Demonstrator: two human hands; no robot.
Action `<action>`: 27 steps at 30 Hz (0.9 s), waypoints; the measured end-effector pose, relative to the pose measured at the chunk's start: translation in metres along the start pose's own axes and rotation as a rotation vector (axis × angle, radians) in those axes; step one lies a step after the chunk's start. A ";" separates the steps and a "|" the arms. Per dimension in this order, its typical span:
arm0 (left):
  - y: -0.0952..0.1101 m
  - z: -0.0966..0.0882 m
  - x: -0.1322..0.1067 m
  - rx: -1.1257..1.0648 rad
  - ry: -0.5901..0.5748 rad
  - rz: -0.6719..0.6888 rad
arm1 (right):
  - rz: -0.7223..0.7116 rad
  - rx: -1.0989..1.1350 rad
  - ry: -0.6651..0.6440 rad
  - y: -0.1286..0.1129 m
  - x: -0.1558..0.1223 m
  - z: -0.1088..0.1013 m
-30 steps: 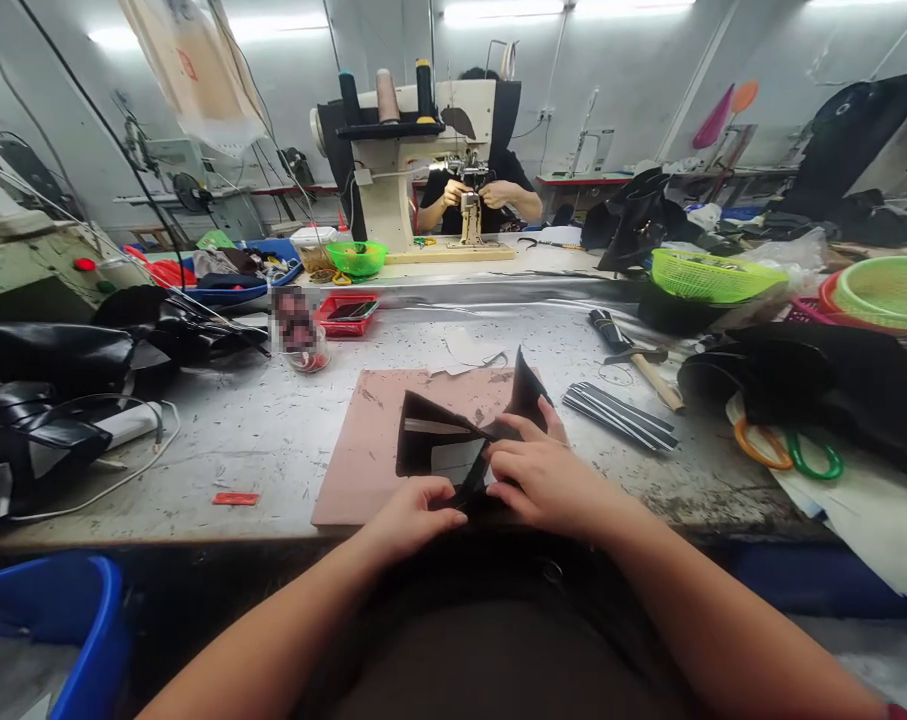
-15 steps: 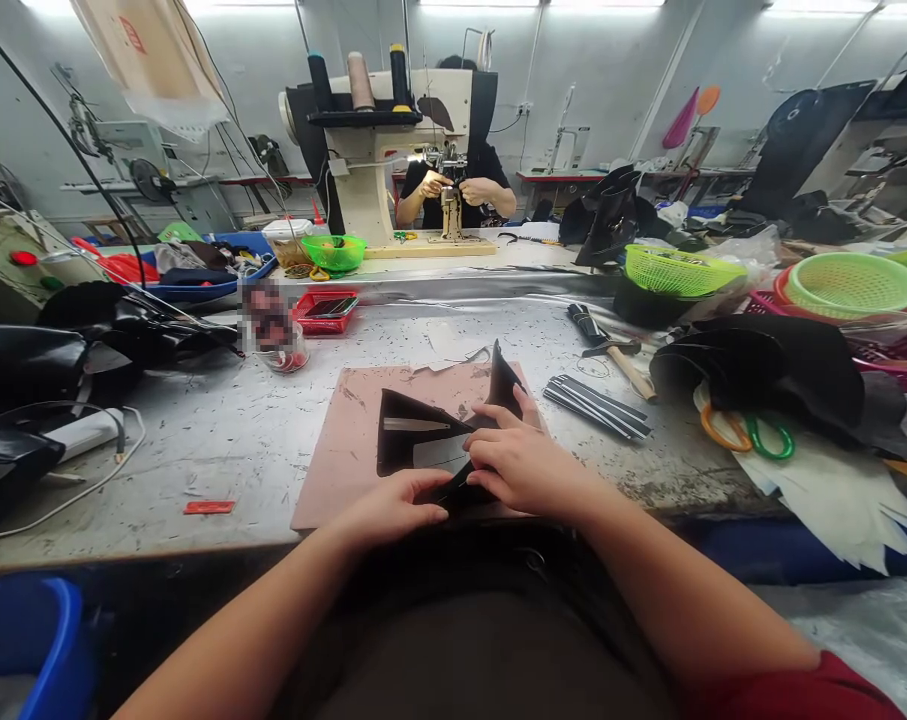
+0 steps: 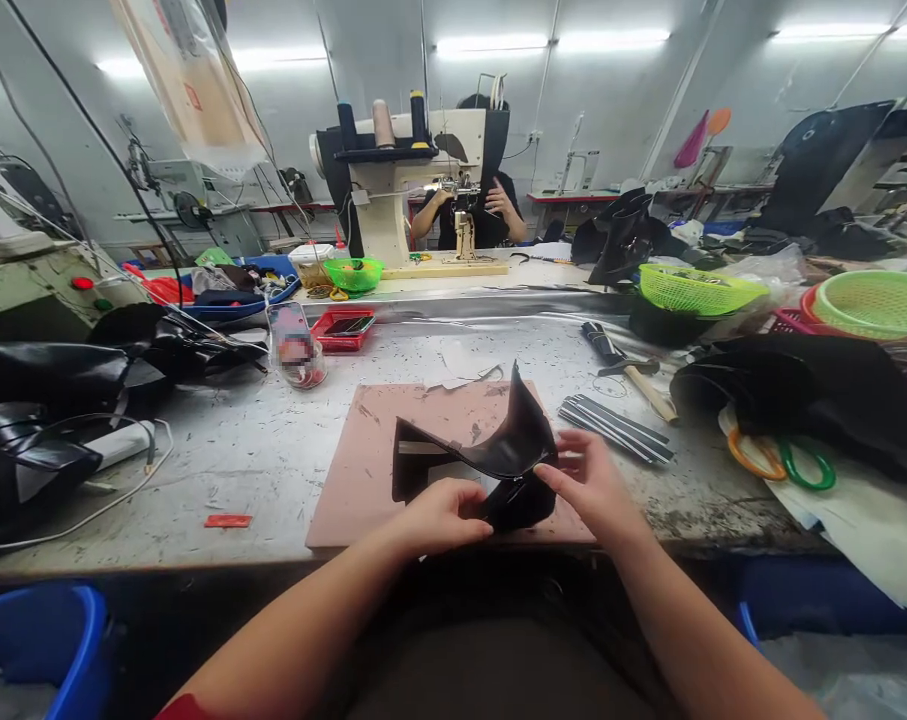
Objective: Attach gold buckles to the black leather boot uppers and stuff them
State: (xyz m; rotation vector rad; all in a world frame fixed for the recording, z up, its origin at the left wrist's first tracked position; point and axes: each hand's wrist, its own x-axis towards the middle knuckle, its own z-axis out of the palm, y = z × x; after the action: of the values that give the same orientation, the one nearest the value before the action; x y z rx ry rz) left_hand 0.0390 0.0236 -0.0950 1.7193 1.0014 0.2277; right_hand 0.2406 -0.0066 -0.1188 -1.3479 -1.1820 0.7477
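A curved black leather piece (image 3: 514,440) stands partly raised on a pinkish board (image 3: 359,450), one pointed end sticking up. Its flatter left flap shows a pale strip on the inside. My left hand (image 3: 449,512) pinches the near edge of the piece, thumb above. On the right side, my right hand (image 3: 589,485) grips the piece's edge between thumb and fingers; the fingers go partly behind it.
Black-and-white strips (image 3: 616,428) and a hammer (image 3: 644,385) lie right of the board, with scissors (image 3: 813,465) beyond. Black leather pieces (image 3: 40,385) fill the left. A co-worker sits behind the sewing machine (image 3: 382,200). A red basket (image 3: 340,340) stands at the back.
My right hand has moved from the middle of the leather piece to its right edge. The piece now bends open in a curve. The view has tilted up, and the co-worker's hand has risen.
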 end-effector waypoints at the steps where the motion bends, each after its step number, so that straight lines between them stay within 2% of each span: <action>1: 0.002 0.001 0.001 -0.004 0.000 0.007 | 0.138 0.098 -0.101 0.004 0.000 0.000; 3: 0.006 0.004 0.004 -0.011 0.011 0.013 | 0.262 0.269 -0.239 0.007 0.000 0.000; 6: 0.008 0.008 0.008 -0.024 0.021 -0.005 | 0.261 0.411 -0.262 0.003 0.000 0.000; 10: 0.011 0.010 0.012 -0.051 0.005 -0.022 | 0.286 0.420 -0.326 0.002 0.001 -0.003; 12: 0.013 0.011 0.014 -0.038 0.004 0.030 | 0.297 0.420 -0.365 0.003 0.000 -0.003; 16: 0.015 0.011 0.019 -0.009 0.012 0.144 | 0.278 0.439 -0.359 0.004 -0.002 -0.002; 21: 0.009 0.013 0.025 -0.177 -0.068 0.087 | 0.238 0.426 -0.342 0.007 -0.002 0.000; 27: 0.007 0.020 0.028 -0.179 0.010 0.056 | 0.257 0.433 -0.348 0.013 -0.002 0.001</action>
State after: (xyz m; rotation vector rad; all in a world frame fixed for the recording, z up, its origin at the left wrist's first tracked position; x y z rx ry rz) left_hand 0.0721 0.0294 -0.1055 1.5856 0.9136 0.3520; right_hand 0.2417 -0.0068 -0.1316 -1.0373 -1.0378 1.3813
